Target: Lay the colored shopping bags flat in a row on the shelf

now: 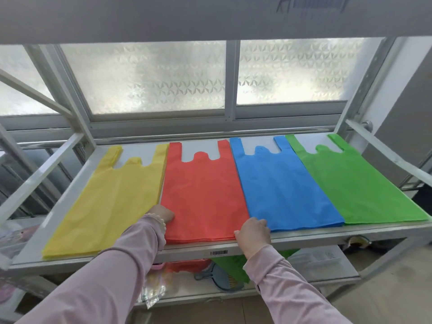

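Now my left hand [163, 215] presses flat on the red bag [203, 192], fingers together. My right hand [253, 232] pinches its near corner, beside the blue bag [285, 188].

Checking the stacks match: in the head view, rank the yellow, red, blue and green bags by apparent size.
1. red bags
2. yellow bags
3. blue bags and green bags, too alike to separate.
Wide-angle distortion makes this unsure; they may be equal.
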